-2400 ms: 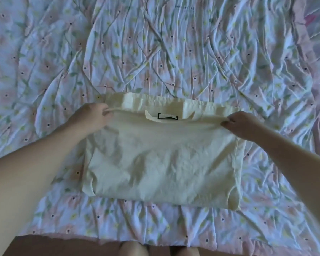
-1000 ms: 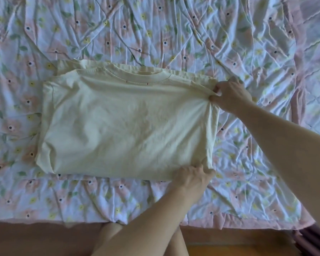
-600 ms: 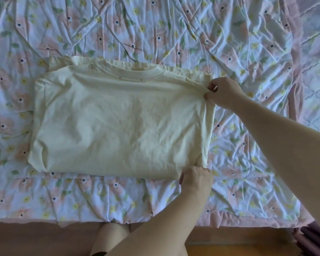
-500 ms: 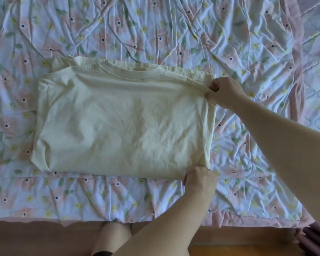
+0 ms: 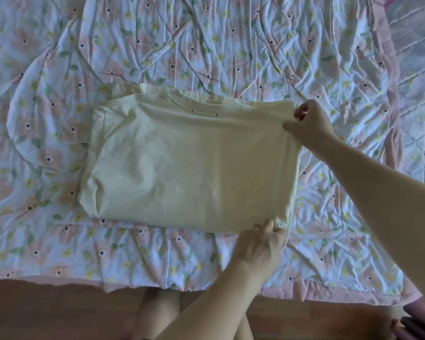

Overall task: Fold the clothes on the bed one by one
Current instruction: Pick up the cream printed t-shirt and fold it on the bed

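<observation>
The folded cream t-shirt [image 5: 189, 165] lies on the floral quilt [image 5: 231, 45], long axis left-right, collar towards the quilt's far side. The right hand [image 5: 309, 123] pinches its far right corner; the left hand [image 5: 260, 244] pinches the near one.

A home bedroom: a bed [image 5: 231, 285] covered with a wrinkled flowered quilt [image 5: 206, 45] fills the view, with wooden floor [image 5: 59, 312] along the near edge.

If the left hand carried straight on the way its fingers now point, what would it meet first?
The left hand points up the bed and already pinches the near right corner of the folded cream T-shirt. Going on, it would probably slide over that shirt first; the right hand holds the far corner.
</observation>
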